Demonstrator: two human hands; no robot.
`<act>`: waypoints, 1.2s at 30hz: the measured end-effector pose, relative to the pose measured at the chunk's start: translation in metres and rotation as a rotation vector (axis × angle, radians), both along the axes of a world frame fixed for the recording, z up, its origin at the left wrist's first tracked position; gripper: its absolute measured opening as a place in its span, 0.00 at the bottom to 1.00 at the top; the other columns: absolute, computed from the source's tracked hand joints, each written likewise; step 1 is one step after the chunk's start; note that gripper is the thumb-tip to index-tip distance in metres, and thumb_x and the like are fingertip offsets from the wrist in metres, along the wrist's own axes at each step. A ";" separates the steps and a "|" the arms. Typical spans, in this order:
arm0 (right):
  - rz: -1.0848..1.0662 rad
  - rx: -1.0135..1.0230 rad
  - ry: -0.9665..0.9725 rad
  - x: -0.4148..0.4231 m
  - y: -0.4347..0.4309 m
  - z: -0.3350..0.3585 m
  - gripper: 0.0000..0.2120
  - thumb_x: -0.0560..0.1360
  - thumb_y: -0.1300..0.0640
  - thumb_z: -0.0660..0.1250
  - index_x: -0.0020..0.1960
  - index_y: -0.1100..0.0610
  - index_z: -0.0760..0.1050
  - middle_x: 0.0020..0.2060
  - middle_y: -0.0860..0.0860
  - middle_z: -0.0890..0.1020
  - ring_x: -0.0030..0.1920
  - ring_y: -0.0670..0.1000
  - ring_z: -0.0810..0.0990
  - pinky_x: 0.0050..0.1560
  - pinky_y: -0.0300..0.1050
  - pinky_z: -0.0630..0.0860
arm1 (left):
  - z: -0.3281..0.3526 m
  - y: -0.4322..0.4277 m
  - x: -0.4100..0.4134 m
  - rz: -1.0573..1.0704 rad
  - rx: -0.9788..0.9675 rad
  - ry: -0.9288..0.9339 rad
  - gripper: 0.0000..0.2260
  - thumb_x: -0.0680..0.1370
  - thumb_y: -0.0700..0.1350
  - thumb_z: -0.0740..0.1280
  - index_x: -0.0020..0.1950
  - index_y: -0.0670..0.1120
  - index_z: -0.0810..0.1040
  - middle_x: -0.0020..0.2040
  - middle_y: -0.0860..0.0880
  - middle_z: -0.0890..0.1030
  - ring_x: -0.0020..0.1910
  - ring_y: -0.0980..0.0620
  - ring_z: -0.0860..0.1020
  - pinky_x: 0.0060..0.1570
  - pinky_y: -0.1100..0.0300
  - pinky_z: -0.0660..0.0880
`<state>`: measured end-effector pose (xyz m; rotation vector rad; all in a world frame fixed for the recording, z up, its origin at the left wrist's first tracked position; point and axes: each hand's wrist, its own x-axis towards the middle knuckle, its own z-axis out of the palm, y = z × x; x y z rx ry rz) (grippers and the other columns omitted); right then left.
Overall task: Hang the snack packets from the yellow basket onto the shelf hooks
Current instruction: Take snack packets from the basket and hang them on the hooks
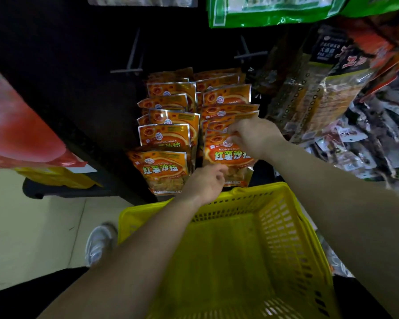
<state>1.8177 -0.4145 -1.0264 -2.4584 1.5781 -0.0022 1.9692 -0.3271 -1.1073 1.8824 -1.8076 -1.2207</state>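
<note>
Yellow basket [283, 217]: the near side is cut off by the bottom edge. The hook under the front right packet [228, 157] is covered by the right hand [256, 137], by which the packet's top is pinched. Left hand [205, 183]: the fingers are curled out of view; whether anything is held cannot be told. Shoe [99, 245]: blurred, partly hidden by the basket. Green packets [270, 12] are cropped by the top edge, a red packet [16, 130] by the left edge. Small print on the packets is not legible.

Dark shelf [78, 77], orange packets [164, 134] apparently hanging there
</note>
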 end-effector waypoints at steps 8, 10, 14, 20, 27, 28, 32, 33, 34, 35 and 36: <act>-0.002 0.051 -0.001 0.009 0.001 -0.012 0.12 0.79 0.45 0.65 0.61 0.44 0.78 0.58 0.54 0.81 0.58 0.60 0.78 0.53 0.52 0.75 | -0.015 -0.018 -0.003 0.027 0.098 0.017 0.16 0.84 0.44 0.58 0.70 0.55 0.76 0.68 0.50 0.79 0.64 0.50 0.77 0.63 0.57 0.73; -0.033 0.107 -0.011 0.008 0.002 -0.014 0.12 0.78 0.44 0.65 0.61 0.44 0.77 0.58 0.54 0.80 0.59 0.60 0.77 0.55 0.53 0.75 | -0.016 -0.019 -0.002 0.032 0.108 0.020 0.15 0.84 0.47 0.60 0.69 0.54 0.76 0.67 0.50 0.79 0.61 0.51 0.78 0.59 0.58 0.74; -0.053 0.134 0.007 0.003 0.004 -0.015 0.16 0.77 0.42 0.67 0.63 0.44 0.75 0.59 0.54 0.79 0.60 0.58 0.77 0.56 0.54 0.76 | -0.014 -0.016 -0.001 0.044 0.076 0.012 0.15 0.83 0.49 0.61 0.68 0.53 0.78 0.65 0.51 0.80 0.62 0.51 0.78 0.61 0.57 0.74; -0.070 0.116 0.021 -0.003 0.004 -0.012 0.28 0.71 0.45 0.73 0.69 0.44 0.69 0.64 0.52 0.77 0.62 0.57 0.77 0.58 0.55 0.77 | -0.015 -0.015 0.007 0.087 0.032 0.003 0.15 0.83 0.48 0.62 0.68 0.54 0.77 0.65 0.50 0.81 0.54 0.54 0.77 0.48 0.66 0.69; -0.130 0.077 -0.085 -0.021 0.000 -0.005 0.38 0.65 0.43 0.79 0.71 0.47 0.68 0.67 0.51 0.73 0.66 0.58 0.72 0.65 0.57 0.72 | -0.011 -0.015 0.006 0.086 0.049 0.034 0.15 0.82 0.49 0.62 0.70 0.56 0.75 0.64 0.52 0.80 0.54 0.52 0.79 0.51 0.60 0.75; -0.131 0.086 -0.099 -0.023 0.000 -0.005 0.38 0.64 0.43 0.79 0.71 0.48 0.69 0.66 0.51 0.73 0.66 0.57 0.72 0.65 0.57 0.72 | -0.010 -0.015 0.005 0.082 0.051 0.034 0.15 0.82 0.49 0.62 0.70 0.57 0.75 0.64 0.52 0.80 0.54 0.52 0.79 0.49 0.61 0.74; -0.126 0.094 -0.090 -0.030 0.005 -0.002 0.37 0.66 0.41 0.78 0.70 0.49 0.70 0.64 0.52 0.74 0.65 0.57 0.72 0.64 0.56 0.72 | -0.005 -0.013 0.004 0.058 0.042 0.031 0.15 0.83 0.49 0.62 0.70 0.56 0.75 0.64 0.52 0.81 0.53 0.52 0.80 0.46 0.62 0.73; -0.123 0.094 -0.081 -0.032 0.008 -0.001 0.36 0.66 0.41 0.77 0.70 0.49 0.70 0.64 0.52 0.74 0.65 0.57 0.72 0.64 0.56 0.72 | -0.003 -0.011 0.004 0.054 0.040 0.034 0.15 0.83 0.49 0.62 0.70 0.56 0.75 0.64 0.51 0.81 0.54 0.52 0.79 0.47 0.62 0.73; -0.120 0.095 -0.073 -0.033 0.011 0.001 0.35 0.67 0.41 0.77 0.70 0.49 0.70 0.64 0.53 0.74 0.65 0.58 0.72 0.64 0.56 0.72 | 0.000 -0.009 0.004 0.053 0.037 0.037 0.15 0.83 0.49 0.62 0.70 0.56 0.75 0.64 0.51 0.81 0.54 0.52 0.79 0.47 0.62 0.74; -0.115 0.097 -0.065 -0.034 0.015 0.003 0.35 0.68 0.41 0.76 0.70 0.49 0.69 0.65 0.53 0.74 0.65 0.58 0.71 0.63 0.56 0.73 | 0.003 -0.006 0.005 0.054 0.032 0.039 0.15 0.83 0.49 0.62 0.70 0.56 0.75 0.64 0.51 0.80 0.52 0.52 0.80 0.45 0.63 0.74; -0.110 0.098 -0.059 -0.034 0.018 0.005 0.35 0.69 0.41 0.76 0.71 0.50 0.69 0.65 0.54 0.73 0.65 0.59 0.71 0.63 0.57 0.73 | 0.006 -0.002 0.007 0.055 0.025 0.037 0.15 0.83 0.49 0.63 0.70 0.57 0.75 0.64 0.51 0.80 0.50 0.52 0.80 0.42 0.63 0.73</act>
